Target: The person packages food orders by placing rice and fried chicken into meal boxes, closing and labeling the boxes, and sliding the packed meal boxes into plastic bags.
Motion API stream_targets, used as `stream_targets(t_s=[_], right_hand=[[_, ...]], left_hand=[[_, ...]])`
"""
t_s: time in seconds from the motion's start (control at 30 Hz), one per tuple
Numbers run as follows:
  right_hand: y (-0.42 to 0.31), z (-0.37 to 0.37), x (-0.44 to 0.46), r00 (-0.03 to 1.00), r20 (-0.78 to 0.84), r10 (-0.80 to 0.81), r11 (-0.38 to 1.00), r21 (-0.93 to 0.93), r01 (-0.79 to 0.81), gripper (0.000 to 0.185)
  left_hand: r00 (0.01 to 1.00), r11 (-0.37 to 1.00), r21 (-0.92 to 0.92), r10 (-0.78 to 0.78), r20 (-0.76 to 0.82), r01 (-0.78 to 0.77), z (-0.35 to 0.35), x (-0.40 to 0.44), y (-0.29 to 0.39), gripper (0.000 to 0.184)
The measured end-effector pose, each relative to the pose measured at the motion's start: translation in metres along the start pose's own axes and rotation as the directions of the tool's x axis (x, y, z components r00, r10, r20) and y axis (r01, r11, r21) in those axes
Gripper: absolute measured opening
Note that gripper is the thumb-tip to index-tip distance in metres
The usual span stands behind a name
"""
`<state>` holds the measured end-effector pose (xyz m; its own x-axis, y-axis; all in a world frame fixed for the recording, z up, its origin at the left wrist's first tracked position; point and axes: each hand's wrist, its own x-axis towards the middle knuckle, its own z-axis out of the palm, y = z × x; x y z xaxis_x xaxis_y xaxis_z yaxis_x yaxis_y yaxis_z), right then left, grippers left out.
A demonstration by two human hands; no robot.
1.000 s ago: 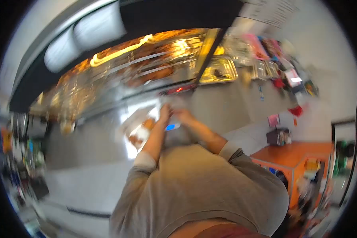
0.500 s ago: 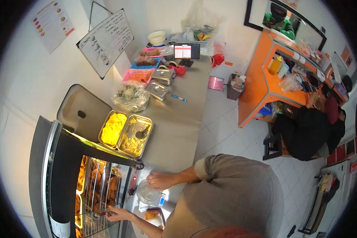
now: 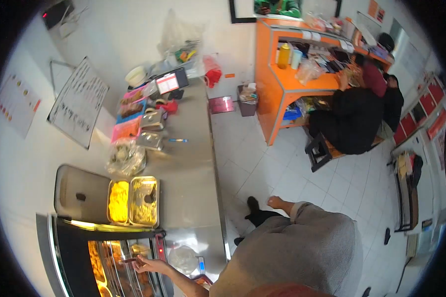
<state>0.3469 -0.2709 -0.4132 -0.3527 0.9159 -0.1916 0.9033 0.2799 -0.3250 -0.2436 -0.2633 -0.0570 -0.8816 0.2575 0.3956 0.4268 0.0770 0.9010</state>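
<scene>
My left hand (image 3: 144, 265) is at the front of a lit food warmer (image 3: 52, 247), its fingers closed around a thin dark piece (image 3: 128, 260) by the glass, whose kind I cannot make out. Browned food (image 3: 96, 260) glows on the racks inside. To the right of that hand, a clear plastic bowl or bag (image 3: 182, 259) rests on a small scale with a blue display (image 3: 201, 265). My right hand (image 3: 280, 203) hangs away from the counter, above the floor; it is small and blurred, so its fingers are unclear.
Two metal trays, one of yellow food (image 3: 119, 200) and one with a dark utensil (image 3: 144, 210), stand beside the warmer. Further along the counter (image 3: 188, 173) are a bag of greens (image 3: 127, 158), lidded tins (image 3: 151, 141) and a screen (image 3: 171, 81). People (image 3: 349, 121) sit at an orange desk (image 3: 267, 99).
My right hand has left the clear plastic bowl or bag on the scale and moved out over the floor. My left hand stays at the warmer. The view has swung to the right.
</scene>
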Motion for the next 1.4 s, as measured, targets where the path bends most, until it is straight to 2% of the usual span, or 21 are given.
stream_targets(t_s=[0.03, 0.07, 0.13, 0.23, 0.33, 0.37, 0.4, 0.43, 0.5, 0.6, 0.63, 0.67, 0.73, 0.8, 0.83, 0.9, 1.0, 1.13, 1.2, 1.27, 1.4], right_hand=[[0.036, 0.025, -0.025, 0.972, 0.233, -0.022, 0.993, -0.107, 0.049, 0.02], [0.048, 0.026, -0.04, 0.759, 0.607, 0.236, 0.971, -0.185, -0.155, 0.02], [0.075, 0.032, -0.096, 0.794, 0.5, 0.345, 0.919, -0.01, -0.394, 0.02], [0.117, 0.033, -0.128, 0.752, 0.634, 0.181, 0.973, -0.004, -0.23, 0.029], [0.123, -0.026, -0.143, 0.695, 0.484, 0.532, 0.672, 0.259, -0.694, 0.033], [0.177, 0.034, -0.158, 0.691, 0.381, 0.615, 0.553, 0.416, -0.722, 0.039], [0.225, 0.087, -0.17, 0.607, 0.544, 0.579, 0.498, 0.354, -0.792, 0.042], [0.245, 0.068, -0.169, 0.506, 0.684, 0.525, 0.449, 0.283, -0.848, 0.045], [0.245, -0.044, -0.175, 0.431, 0.752, 0.499, 0.215, 0.374, -0.902, 0.051], [0.27, -0.15, -0.175, 0.343, 0.866, 0.363, -0.015, 0.373, -0.928, 0.051], [0.29, -0.15, -0.168, 0.368, 0.839, 0.401, 0.096, 0.361, -0.927, 0.055], [0.322, -0.133, -0.153, 0.398, 0.808, 0.435, 0.207, 0.34, -0.917, 0.059], [0.36, -0.144, -0.129, 0.49, 0.683, 0.542, 0.367, 0.332, -0.869, 0.059], [0.371, -0.188, -0.095, 0.723, 0.36, 0.589, 0.511, 0.528, -0.679, 0.052], [0.373, -0.225, -0.069, 0.649, 0.406, 0.644, 0.292, 0.653, -0.699, 0.049], [0.413, -0.259, -0.03, 0.789, 0.335, 0.515, 0.518, 0.612, -0.598, 0.036], [0.438, -0.359, 0.005, 0.859, 0.118, 0.498, 0.347, 0.881, -0.321, 0.026], [0.538, -0.53, 0.02, 0.814, -0.206, 0.543, 0.251, 0.965, 0.076, 0.031], [0.593, -0.587, 0.038, 0.488, -0.484, 0.727, 0.389, 0.875, 0.288, 0.02], [0.646, -0.655, 0.042, 0.329, -0.698, 0.637, 0.715, 0.694, 0.089, 0.017], [0.695, -0.76, 0.076, 0.204, -0.751, 0.627, 0.778, 0.616, -0.122, 0.021]], left_hand=[[1.0, 1.0, -0.015, 0.01, -0.009, -0.01, 0.012, 0.003, -0.002, 0.058], [1.0, 0.999, -0.028, 0.017, -0.02, -0.018, 0.025, 0.001, 0.001, 0.059], [0.995, 0.999, -0.005, -0.047, -0.087, 0.047, 0.055, -0.008, 0.027, 0.064], [0.99, 0.998, 0.001, 0.057, -0.129, -0.058, 0.091, 0.007, 0.007, 0.068], [0.882, 0.943, 0.329, 0.112, -0.458, 0.051, 0.13, 0.031, -0.023, 0.071], [0.798, 0.885, 0.412, 0.083, -0.597, 0.216, 0.148, 0.009, 0.03, 0.074], [0.768, 0.932, 0.358, 0.19, -0.612, 0.055, 0.166, -0.014, 0.074, 0.071], [0.889, 0.938, 0.337, 0.219, -0.402, -0.079, 0.199, 0.0, 0.031, 0.066], [0.772, 0.818, 0.347, 0.561, -0.299, -0.459, 0.276, -0.074, 0.115, 0.047], [0.566, 0.581, 0.015, 0.786, 0.249, -0.814, 0.414, -0.211, 0.106, 0.039], [0.611, 0.818, -0.205, 0.545, 0.574, -0.538, 0.428, -0.277, 0.155, 0.049], [0.537, 0.891, 0.006, 0.268, 0.8, -0.455, 0.465, -0.339, 0.133, 0.062], [-0.138, 0.748, 0.07, -0.212, 0.968, -0.66, 0.489, -0.435, 0.144, 0.067], [-0.46, 0.799, 0.249, -0.536, 0.708, -0.547, 0.499, -0.52, 0.105, 0.065], [-0.575, 0.762, 0.352, -0.643, 0.506, -0.543, 0.504, -0.563, 0.086, 0.064], [-0.727, 0.845, 0.271, -0.535, 0.43, -0.461, 0.543, -0.594, 0.104, 0.062], [-0.892, 0.923, 0.191, -0.375, 0.253, -0.334, 0.577, -0.61, 0.098, 0.06], [-0.675, 0.771, 0.619, -0.536, 0.507, -0.148, 0.676, -0.606, 0.195, 0.045], [-0.502, 0.899, 0.323, -0.434, 0.748, -0.295, 0.754, -0.615, 0.203, 0.042], [-0.316, 0.941, -0.142, 0.039, 0.948, -0.309, 0.818, -0.623, 0.191, 0.042], [-0.373, 0.814, 0.574, -0.506, 0.778, 0.093, 0.866, -0.675, 0.284, 0.071]])
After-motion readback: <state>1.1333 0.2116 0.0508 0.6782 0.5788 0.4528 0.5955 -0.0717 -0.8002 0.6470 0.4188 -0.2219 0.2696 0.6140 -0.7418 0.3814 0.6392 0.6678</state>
